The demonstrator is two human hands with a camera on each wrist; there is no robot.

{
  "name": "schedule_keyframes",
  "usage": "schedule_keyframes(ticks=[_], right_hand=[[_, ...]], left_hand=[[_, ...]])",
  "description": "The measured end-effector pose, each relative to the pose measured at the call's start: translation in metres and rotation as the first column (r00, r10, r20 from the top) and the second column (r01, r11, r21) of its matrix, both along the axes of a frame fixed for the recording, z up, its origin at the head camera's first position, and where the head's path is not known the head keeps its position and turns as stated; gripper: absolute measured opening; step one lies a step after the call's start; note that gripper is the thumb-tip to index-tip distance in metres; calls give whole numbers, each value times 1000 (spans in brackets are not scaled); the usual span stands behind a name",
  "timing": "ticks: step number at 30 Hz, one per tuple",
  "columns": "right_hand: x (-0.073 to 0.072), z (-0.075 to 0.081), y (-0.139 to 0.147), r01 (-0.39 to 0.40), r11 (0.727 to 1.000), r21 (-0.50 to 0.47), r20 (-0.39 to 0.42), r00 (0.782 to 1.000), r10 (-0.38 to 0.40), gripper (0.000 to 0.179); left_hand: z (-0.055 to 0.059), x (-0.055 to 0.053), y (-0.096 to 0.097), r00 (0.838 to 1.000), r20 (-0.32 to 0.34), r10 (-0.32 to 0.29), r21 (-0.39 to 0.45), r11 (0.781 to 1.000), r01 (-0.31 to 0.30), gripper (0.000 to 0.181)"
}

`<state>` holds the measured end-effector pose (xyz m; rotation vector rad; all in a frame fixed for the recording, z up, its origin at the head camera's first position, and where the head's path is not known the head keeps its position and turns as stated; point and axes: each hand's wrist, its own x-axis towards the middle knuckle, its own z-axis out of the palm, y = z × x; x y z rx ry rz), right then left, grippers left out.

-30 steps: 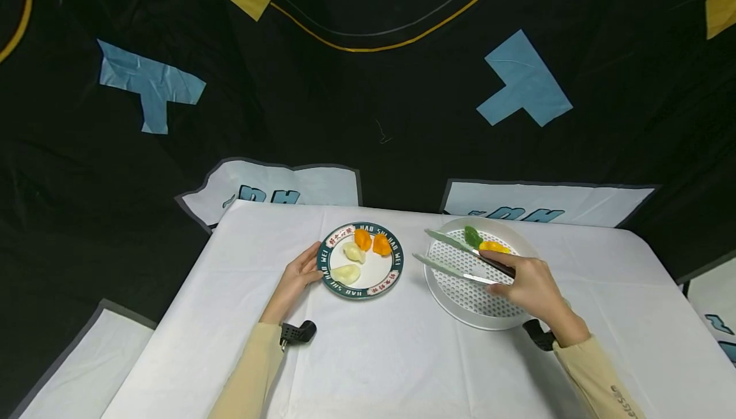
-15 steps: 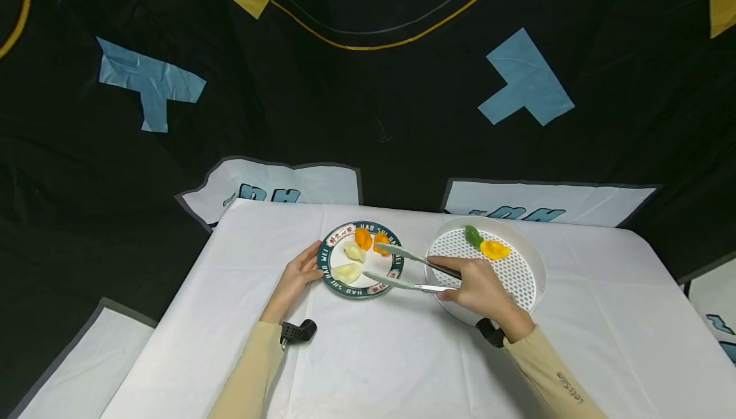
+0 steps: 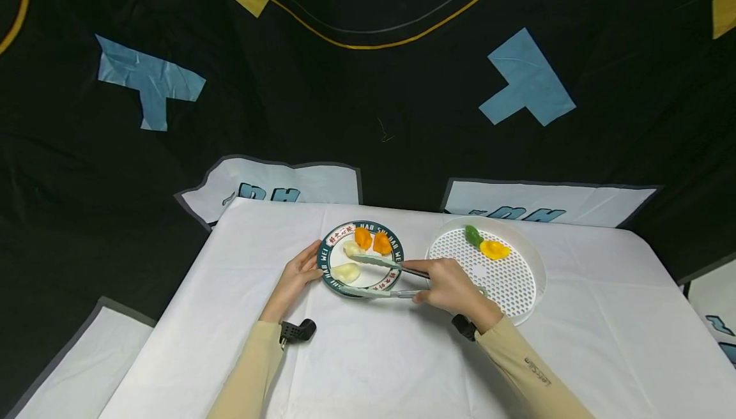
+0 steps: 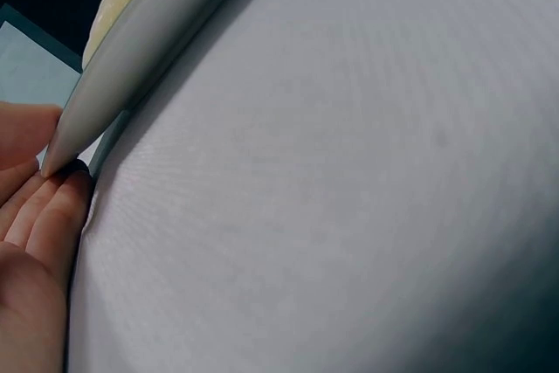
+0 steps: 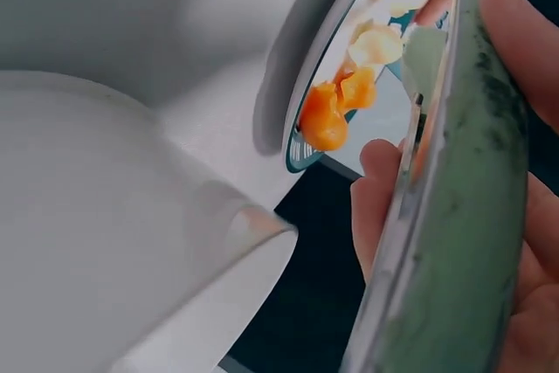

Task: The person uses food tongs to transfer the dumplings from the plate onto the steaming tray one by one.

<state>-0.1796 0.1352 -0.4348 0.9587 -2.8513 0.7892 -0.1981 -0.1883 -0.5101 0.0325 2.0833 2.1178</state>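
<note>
A round plate (image 3: 398, 243) with a dark green lettered rim carries two pale yellow dumpling-like pieces (image 3: 345, 273) and two orange ones (image 3: 382, 244). My left hand (image 3: 292, 283) pinches the plate's left rim, thumb on top and fingers beneath, as the left wrist view (image 4: 35, 224) also shows. Tongs (image 3: 379, 261) with pale green tips are gripped in my right hand (image 3: 454, 288). Their jaws stand apart over the plate, one arm above and one below the nearer pale piece. In the right wrist view the tongs (image 5: 463, 198) partly cover my fingers.
Right of the plate, partly behind my right hand, stands a white round tray (image 3: 508, 285) with a perforated base. It holds a green piece (image 3: 473, 236) and a yellow piece (image 3: 494, 250). A white cloth (image 3: 379, 368) covers the table, with a black backdrop behind.
My right hand has carried the tongs leftward from over the perforated tray to over the plate, jaws apart throughout. My left hand and the plate have stayed put.
</note>
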Motion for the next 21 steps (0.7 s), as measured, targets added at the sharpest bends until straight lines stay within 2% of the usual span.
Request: schedule_keyframes(ticks=[4,12,21], right_hand=[[-6,-1,-7,-20,1000,12,-7,1000,20,61],[-14,-1,-22,-22,999,33,61,998,20,60],[-17,-6,-27,-39,999,34,97,995,36,53]], left_hand=[[1,1,0,1000,-6,0,-5,1000,0,70],[0,1,0,1000,-10,-3,18,1000,3,70],[0,1,-1,1000,-20,-14,19,1000,15,69]])
